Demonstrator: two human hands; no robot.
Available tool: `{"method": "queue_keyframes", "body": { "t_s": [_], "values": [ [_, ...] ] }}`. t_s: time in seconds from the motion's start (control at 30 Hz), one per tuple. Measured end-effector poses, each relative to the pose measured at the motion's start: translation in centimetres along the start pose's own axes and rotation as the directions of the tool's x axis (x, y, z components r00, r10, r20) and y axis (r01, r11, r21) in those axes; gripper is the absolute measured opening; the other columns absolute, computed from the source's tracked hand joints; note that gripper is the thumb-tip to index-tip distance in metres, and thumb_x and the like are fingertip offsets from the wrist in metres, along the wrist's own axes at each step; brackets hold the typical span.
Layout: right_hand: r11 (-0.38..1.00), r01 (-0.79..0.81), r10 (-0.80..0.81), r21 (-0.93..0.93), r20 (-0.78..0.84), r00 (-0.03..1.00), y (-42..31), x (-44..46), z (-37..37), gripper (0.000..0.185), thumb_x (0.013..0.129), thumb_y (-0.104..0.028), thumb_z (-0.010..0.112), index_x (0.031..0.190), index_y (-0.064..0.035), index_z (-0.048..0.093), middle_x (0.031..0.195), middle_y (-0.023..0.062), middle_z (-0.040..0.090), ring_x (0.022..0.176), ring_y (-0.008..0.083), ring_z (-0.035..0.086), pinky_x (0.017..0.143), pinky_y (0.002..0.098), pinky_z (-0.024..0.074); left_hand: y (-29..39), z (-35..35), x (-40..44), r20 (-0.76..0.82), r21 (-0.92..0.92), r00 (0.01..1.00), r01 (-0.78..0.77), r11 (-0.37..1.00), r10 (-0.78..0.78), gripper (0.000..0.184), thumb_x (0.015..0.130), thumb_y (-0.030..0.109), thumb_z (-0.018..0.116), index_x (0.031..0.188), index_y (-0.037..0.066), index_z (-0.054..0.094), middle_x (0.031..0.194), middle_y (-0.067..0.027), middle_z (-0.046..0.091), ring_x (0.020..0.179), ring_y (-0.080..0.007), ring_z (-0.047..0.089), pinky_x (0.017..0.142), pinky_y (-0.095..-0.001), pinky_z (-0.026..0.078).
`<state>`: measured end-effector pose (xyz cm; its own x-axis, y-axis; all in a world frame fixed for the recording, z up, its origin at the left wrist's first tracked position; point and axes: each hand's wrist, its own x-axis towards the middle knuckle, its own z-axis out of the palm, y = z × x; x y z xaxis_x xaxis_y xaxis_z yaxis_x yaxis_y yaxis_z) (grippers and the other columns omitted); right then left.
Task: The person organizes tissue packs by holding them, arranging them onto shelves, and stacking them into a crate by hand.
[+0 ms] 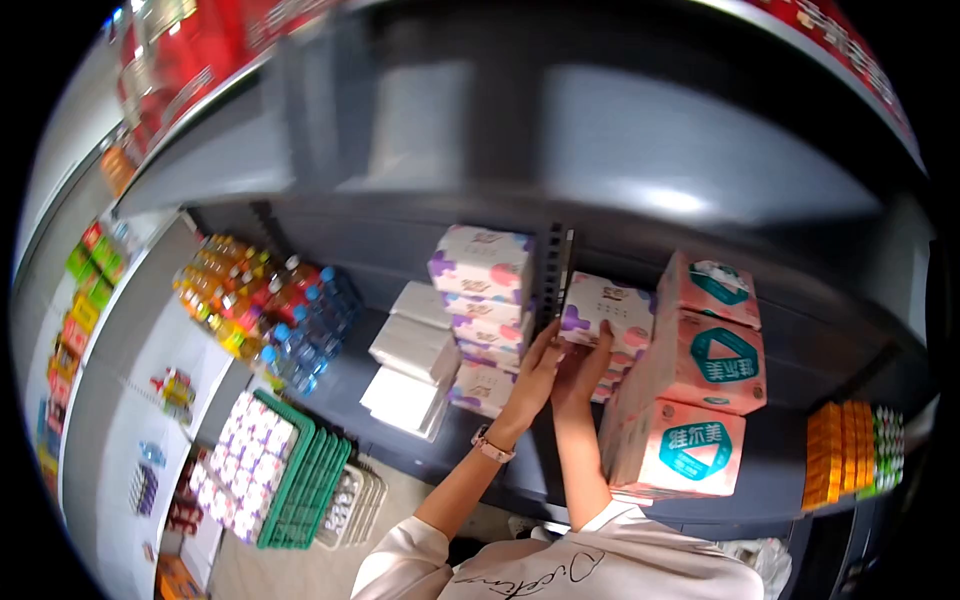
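- Tissue pack [622,300]: white, purple and pink print, sitting right of centre on the grey shelf [338,405], nearer the back edge than the front.
- Right hand [590,372]: grasping the pack at its near side, one finger lying on the printed face; other fingers being mostly hidden.
- Left hand [540,370]: touching the pack's near left corner; can't tell whether those fingers are clenching or just steadying. Pink wristband [494,446] circling that wrist.
- More printed packs [622,362] are showing just below the held one; can't tell if it is resting on them.
- Slotted upright [552,268] is standing at the shelf's back edge, just left of the held pack.
- Printed stack [484,262] is standing left of the hands, running from the back edge toward the front.
- Plain white packs [412,345] are lying beside that stack, on its left, reaching close to the front edge.
- Pink packs [703,365] with teal marks are lining up right of the held pack, back edge to front edge.
- Bottles [310,325] are crowding the shelf's left end.
- Orange packs [838,455] are sitting toward the front right corner.
- Green baskets [312,485] are stacking up below, out past the front left corner.
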<state>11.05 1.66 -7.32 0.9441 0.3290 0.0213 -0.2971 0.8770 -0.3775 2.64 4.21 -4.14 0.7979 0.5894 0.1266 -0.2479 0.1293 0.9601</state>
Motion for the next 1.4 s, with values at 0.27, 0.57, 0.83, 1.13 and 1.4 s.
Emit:
{"method": "queue_keyframes", "body": {
  "t_s": [0.27,0.57,0.83,1.13,1.4],
  "values": [
    [0.978,-0.139,0.163,-0.157,0.156,0.974,0.7,-13.7,-0.4,0.044,0.086,-0.028,0.046,0.122,-0.0027,0.040,0.117,0.0081,0.050,0.108,0.0203,0.048,0.096,0.0349,0.0348,1.1,-5.7,-9.9,-0.101,0.029,0.986,-0.128,0.991,0.130,0.057,0.090,0.014,0.049,0.138,0.000,0.021,0.133,-0.0137,0.039,0.118,-0.0202,0.041,0.096,-0.0293,0.034],
    [0.613,-0.529,0.770,-0.587,0.294,0.566,5.4,-30.6,-1.4,0.088,0.074,-0.001,0.050,0.143,-0.0174,-0.003,0.134,0.0129,0.033,0.118,0.0211,0.038,0.100,0.0331,0.0302,-0.1,-16.1,-35.0,-0.646,-0.081,0.763,-0.106,0.991,0.029,0.057,0.090,0.006,0.046,0.138,0.004,0.016,0.130,-0.0114,0.038,0.120,-0.0196,0.038,0.099,-0.0316,0.031],
    [0.271,-0.315,0.960,-0.910,0.279,0.019,15.7,-42.7,0.7,0.048,0.086,-0.015,0.053,0.130,-0.0028,0.039,0.125,0.0106,0.047,0.106,0.0123,0.049,0.085,0.0237,0.0405,0.7,-24.2,-50.8,-0.951,-0.022,0.309,-0.049,0.999,-0.006,0.047,0.094,0.015,0.042,0.134,0.001,0.023,0.116,-0.0133,0.049,0.106,-0.0168,0.048,0.090,-0.0288,0.039],
    [0.122,-0.314,0.978,-0.941,0.168,-0.123,24.8,-55.0,0.9,0.044,0.088,-0.017,0.053,0.128,-0.0029,0.041,0.117,0.0084,0.053,0.103,0.0123,0.051,0.080,0.0236,0.0430,3.5,-31.2,-59.6,-0.991,-0.090,0.089,0.057,0.994,-0.095,0.048,0.094,0.027,0.043,0.133,0.004,0.029,0.107,-0.0098,0.051,0.095,-0.0141,0.048,0.083,-0.0281,0.040],
    [-0.026,-0.321,0.969,-0.947,0.055,-0.243,31.8,-59.4,-2.0,0.052,0.085,-0.012,0.054,0.131,-0.0041,0.032,0.126,0.0121,0.045,0.114,0.0178,0.044,0.092,0.0293,0.0379,1.2,-38.4,-63.5,-0.980,-0.196,0.026,0.110,0.974,-0.200,0.043,0.092,0.032,0.042,0.127,0.007,0.039,0.115,-0.0068,0.051,0.102,-0.0155,0.047,0.085,-0.0330,0.037]
  ]
}}
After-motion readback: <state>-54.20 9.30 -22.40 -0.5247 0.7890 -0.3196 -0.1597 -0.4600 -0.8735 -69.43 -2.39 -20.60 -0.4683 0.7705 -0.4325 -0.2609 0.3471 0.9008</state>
